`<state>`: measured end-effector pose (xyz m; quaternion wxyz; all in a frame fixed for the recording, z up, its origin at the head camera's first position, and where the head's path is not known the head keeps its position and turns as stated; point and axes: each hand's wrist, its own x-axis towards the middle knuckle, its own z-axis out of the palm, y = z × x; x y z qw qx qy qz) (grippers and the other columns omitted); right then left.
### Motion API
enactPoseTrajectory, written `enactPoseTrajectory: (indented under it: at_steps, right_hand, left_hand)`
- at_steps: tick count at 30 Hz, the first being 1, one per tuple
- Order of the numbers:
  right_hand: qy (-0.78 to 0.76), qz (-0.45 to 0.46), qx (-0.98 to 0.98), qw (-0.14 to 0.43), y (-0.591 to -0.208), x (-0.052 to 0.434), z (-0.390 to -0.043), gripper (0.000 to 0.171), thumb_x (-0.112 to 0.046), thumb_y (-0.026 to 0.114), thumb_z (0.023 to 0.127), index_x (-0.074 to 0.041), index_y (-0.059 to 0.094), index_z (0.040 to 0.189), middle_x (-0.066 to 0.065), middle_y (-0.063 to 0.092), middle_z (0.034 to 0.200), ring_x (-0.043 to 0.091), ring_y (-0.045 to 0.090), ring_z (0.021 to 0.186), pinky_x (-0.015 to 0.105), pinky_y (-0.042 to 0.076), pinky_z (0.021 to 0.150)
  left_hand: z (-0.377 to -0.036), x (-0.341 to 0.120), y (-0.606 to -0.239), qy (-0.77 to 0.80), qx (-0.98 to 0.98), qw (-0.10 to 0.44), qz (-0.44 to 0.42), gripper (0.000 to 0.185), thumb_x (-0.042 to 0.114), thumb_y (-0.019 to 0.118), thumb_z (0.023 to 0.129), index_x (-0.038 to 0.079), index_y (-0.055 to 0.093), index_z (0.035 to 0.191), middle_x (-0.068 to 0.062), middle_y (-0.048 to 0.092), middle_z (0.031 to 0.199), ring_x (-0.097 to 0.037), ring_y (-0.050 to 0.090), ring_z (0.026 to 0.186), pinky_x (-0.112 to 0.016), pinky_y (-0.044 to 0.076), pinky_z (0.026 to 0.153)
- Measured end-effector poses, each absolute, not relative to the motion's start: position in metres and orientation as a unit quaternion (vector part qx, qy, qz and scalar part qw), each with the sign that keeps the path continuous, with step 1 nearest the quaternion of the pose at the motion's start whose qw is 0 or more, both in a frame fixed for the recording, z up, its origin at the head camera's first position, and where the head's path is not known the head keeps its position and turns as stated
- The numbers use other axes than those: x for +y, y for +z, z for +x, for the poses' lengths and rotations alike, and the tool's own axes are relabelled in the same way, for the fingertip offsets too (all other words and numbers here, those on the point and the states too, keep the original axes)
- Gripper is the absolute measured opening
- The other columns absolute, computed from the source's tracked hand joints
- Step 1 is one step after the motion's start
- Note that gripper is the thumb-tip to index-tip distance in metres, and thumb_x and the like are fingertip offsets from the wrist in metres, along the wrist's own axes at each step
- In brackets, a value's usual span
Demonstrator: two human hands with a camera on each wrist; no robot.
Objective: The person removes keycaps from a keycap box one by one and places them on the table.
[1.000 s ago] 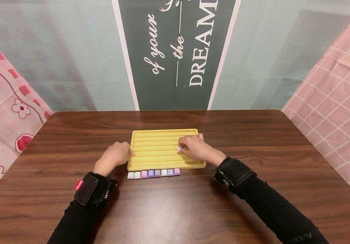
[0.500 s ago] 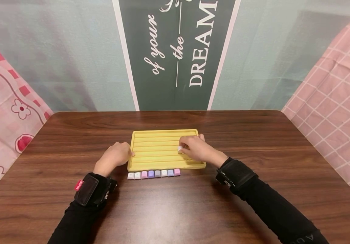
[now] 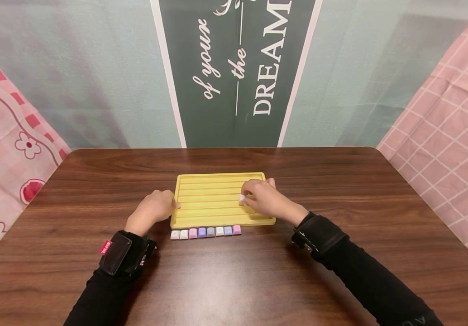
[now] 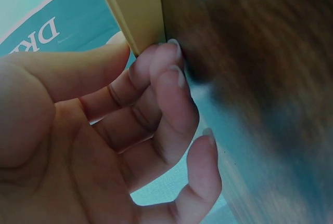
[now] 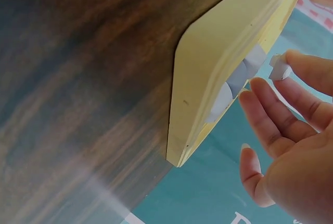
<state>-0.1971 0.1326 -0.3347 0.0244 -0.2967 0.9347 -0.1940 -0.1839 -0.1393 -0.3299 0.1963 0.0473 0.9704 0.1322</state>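
The right hand (image 3: 264,199) pinches a keycap (image 3: 242,198) (white) over the tray (image 3: 209,199).

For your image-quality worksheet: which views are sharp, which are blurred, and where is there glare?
Head view: sharp, with soft sheen on the table. Left wrist view: table smeared, left hand close and soft. Right wrist view: tray edge fairly crisp, table streaked with pale glare, right hand slightly soft.
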Motion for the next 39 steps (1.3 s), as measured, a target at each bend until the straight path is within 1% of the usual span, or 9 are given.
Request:
enactPoseTrajectory:
  at_steps: [6, 13, 19, 25, 29, 39]
  right_hand:
    - [-0.193, -0.316, 0.929, 0.006, -0.335, 0.136, -0.192, 0.009, -0.015, 0.069, 0.085, -0.011, 0.061, 0.083, -0.003, 0.058, 0.083, 0.014, 0.050, 0.077, 0.038, 0.023, 0.072]
    - [-0.188, -0.338, 0.922, -0.007, -0.335, 0.140, -0.186, 0.011, -0.014, 0.071, 0.082, -0.012, 0.061, 0.081, -0.003, 0.054, 0.081, 0.013, 0.047, 0.076, 0.037, 0.024, 0.072]
    - [-0.194, -0.350, 0.916, -0.007, -0.334, 0.140, -0.182, 0.011, -0.015, 0.072, 0.081, -0.012, 0.062, 0.081, -0.002, 0.053, 0.082, 0.013, 0.046, 0.074, 0.038, 0.024, 0.072]
    - [-0.195, -0.356, 0.914, 0.005, -0.333, 0.140, -0.179, 0.009, -0.015, 0.071, 0.082, -0.011, 0.064, 0.086, -0.001, 0.053, 0.085, 0.015, 0.049, 0.078, 0.038, 0.024, 0.074]
    - [-0.190, -0.362, 0.913, 0.012, -0.334, 0.140, -0.179, 0.010, -0.016, 0.071, 0.082, -0.011, 0.064, 0.087, -0.003, 0.052, 0.085, 0.014, 0.049, 0.081, 0.037, 0.024, 0.073]
    - [-0.190, -0.379, 0.905, 0.022, -0.336, 0.142, -0.176, 0.010, -0.016, 0.072, 0.081, -0.013, 0.062, 0.080, -0.003, 0.050, 0.084, 0.013, 0.048, 0.083, 0.035, 0.023, 0.072]
  left_hand:
    - [-0.183, -0.139, -0.330, 0.132, 0.971, 0.197, 0.043, 0.023, 0.017, 0.049, 0.097, -0.004, 0.058, 0.101, -0.006, 0.037, 0.066, -0.021, 0.042, 0.059, -0.029, 0.031, 0.054]
    - [-0.183, -0.138, -0.329, 0.133, 0.970, 0.197, 0.041, 0.025, 0.017, 0.050, 0.096, -0.004, 0.059, 0.104, -0.007, 0.040, 0.068, -0.021, 0.042, 0.061, -0.030, 0.032, 0.054]
    - [-0.183, -0.138, -0.330, 0.131, 0.971, 0.198, 0.042, 0.024, 0.017, 0.049, 0.097, -0.004, 0.059, 0.103, -0.008, 0.041, 0.068, -0.022, 0.043, 0.061, -0.030, 0.032, 0.054]
    - [-0.184, -0.139, -0.330, 0.130, 0.971, 0.197, 0.044, 0.025, 0.017, 0.049, 0.096, -0.004, 0.059, 0.103, -0.008, 0.043, 0.069, -0.022, 0.044, 0.063, -0.030, 0.033, 0.055]
    - [-0.184, -0.139, -0.330, 0.129, 0.971, 0.197, 0.044, 0.025, 0.017, 0.050, 0.096, -0.004, 0.060, 0.102, -0.009, 0.044, 0.069, -0.022, 0.045, 0.063, -0.030, 0.033, 0.055]
    - [-0.183, -0.138, -0.329, 0.132, 0.970, 0.198, 0.048, 0.024, 0.018, 0.048, 0.097, -0.003, 0.060, 0.099, -0.006, 0.037, 0.065, -0.020, 0.040, 0.058, -0.029, 0.031, 0.054]
